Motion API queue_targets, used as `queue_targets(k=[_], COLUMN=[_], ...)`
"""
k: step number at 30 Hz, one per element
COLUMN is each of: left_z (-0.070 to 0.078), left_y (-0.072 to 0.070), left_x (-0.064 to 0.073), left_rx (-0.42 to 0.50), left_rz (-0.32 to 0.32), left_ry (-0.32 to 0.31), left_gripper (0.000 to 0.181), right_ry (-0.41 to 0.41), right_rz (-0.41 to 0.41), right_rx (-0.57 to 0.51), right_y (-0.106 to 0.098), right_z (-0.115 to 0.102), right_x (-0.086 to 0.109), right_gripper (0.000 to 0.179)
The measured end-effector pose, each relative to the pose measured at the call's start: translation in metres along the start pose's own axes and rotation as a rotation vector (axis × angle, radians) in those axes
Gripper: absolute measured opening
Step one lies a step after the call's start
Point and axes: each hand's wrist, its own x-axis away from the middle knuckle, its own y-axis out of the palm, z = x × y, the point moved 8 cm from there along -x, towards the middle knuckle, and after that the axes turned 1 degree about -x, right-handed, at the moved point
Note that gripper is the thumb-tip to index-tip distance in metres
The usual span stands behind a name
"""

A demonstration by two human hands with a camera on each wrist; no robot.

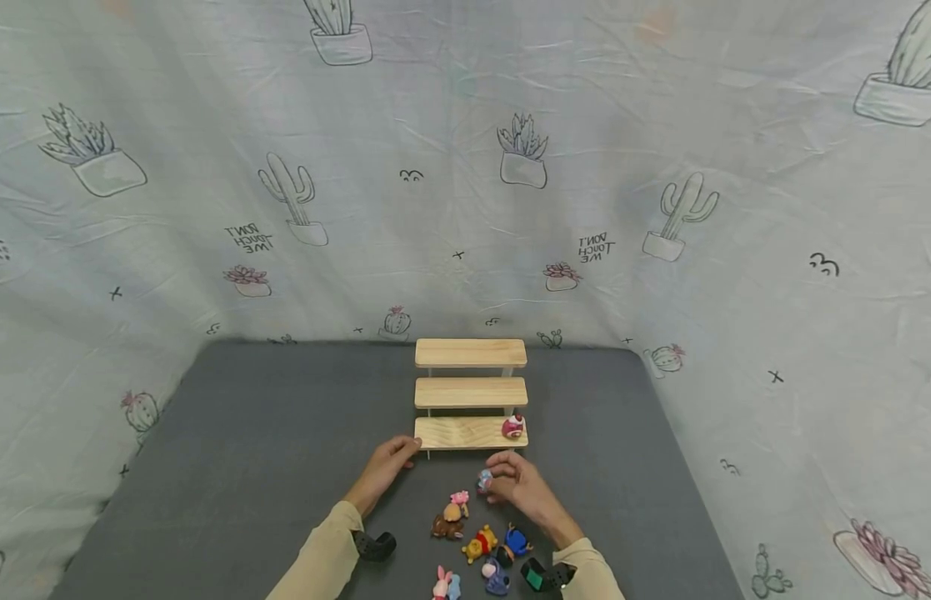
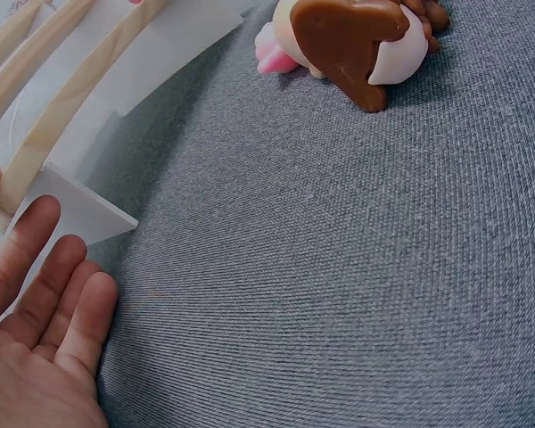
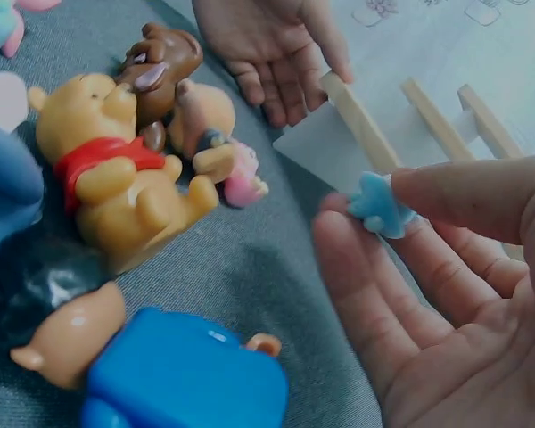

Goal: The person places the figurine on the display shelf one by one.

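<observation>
My right hand (image 1: 527,493) pinches a small light blue toy figure (image 3: 380,205) between thumb and fingers, just in front of a three-step wooden display shelf (image 1: 471,393). At the left end of the shelf's lowest step (image 1: 457,433), my left hand (image 1: 384,471) touches the corner; its other fingers (image 2: 91,314) lie fairly straight beside the clear side panel (image 2: 87,214). A pink-and-red toy figure (image 1: 513,427) sits at the right end of that lowest step. Near my right wrist lie a Winnie the Pooh figure (image 3: 116,174) in a red shirt and a blue figure (image 3: 192,370).
More figures lie on the grey cloth table (image 1: 285,433) between my forearms: a brown one (image 1: 446,527), a pink one (image 1: 460,497), a blue-grey donkey (image 1: 496,575) and a pink rabbit-eared one (image 1: 441,582). A cactus-print curtain (image 1: 450,208) surrounds the table's back and sides.
</observation>
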Motion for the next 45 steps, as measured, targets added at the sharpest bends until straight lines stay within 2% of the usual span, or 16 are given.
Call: queue_targets(k=[5, 11, 15, 20, 28, 37, 45], left_z=[0.001, 0.003, 0.004, 0.004, 0.004, 0.004, 0.004], left_y=[-0.001, -0.001, -0.001, -0.002, -0.002, -0.002, -0.001], left_x=[-0.005, -0.010, -0.013, -0.013, -0.013, -0.014, -0.014], left_rx=[0.000, 0.003, 0.005, 0.009, 0.021, 0.020, 0.036], left_rz=[0.004, 0.007, 0.005, 0.004, 0.006, 0.003, 0.007], left_ry=[-0.001, 0.003, 0.006, 0.009, 0.005, 0.018, 0.029], left_gripper=[0.045, 0.045, 0.045, 0.043, 0.042, 0.043, 0.041], right_ry=[-0.027, -0.032, -0.032, -0.045, -0.083, -0.144, -0.162], right_rz=[0.033, 0.015, 0.030, 0.070, 0.079, 0.104, 0.139], right_rx=[0.042, 0.032, 0.088, 0.159, 0.119, 0.194, 0.210], right_y=[-0.003, -0.003, -0.006, -0.009, -0.008, -0.011, -0.014], right_z=[-0.008, -0.017, -0.025, -0.034, -0.048, -0.066, -0.080], right_x=[-0.004, -0.006, -0.010, -0.012, -0.013, -0.012, -0.014], right_gripper=[0.037, 0.039, 0.037, 0.032, 0.033, 0.037, 0.027])
